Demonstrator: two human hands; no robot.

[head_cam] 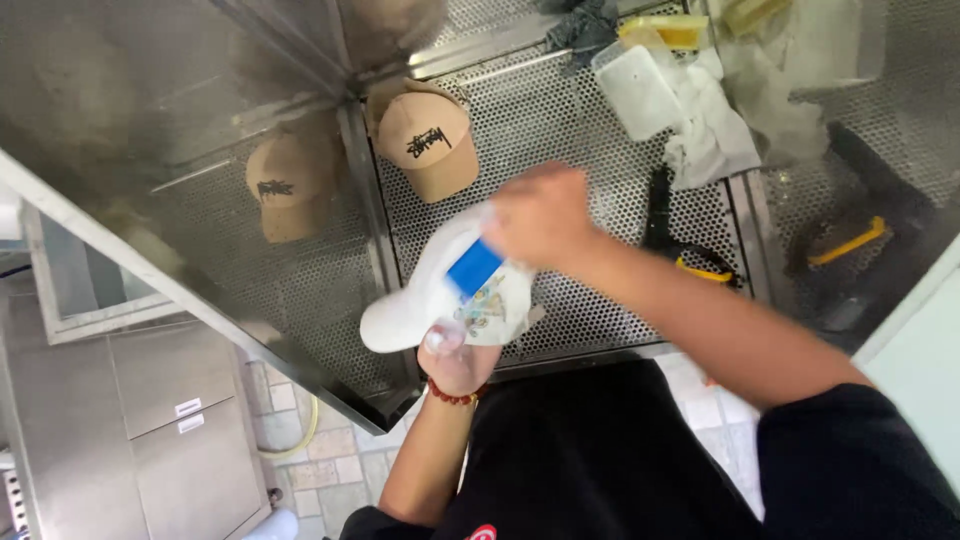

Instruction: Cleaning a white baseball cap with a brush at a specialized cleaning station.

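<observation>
Near the bench's front edge, left hand grips a white cap; right hand holds a blue brush on it.

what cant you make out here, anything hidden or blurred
- Right hand, head view: motion-blurred, so its grip on the blue tool is unclear.
- Blue tool: upper end hidden under that hand.
- White cap: front picture partly covered by the left hand and the tool.
- Black and yellow tool: partly behind the right forearm.
</observation>
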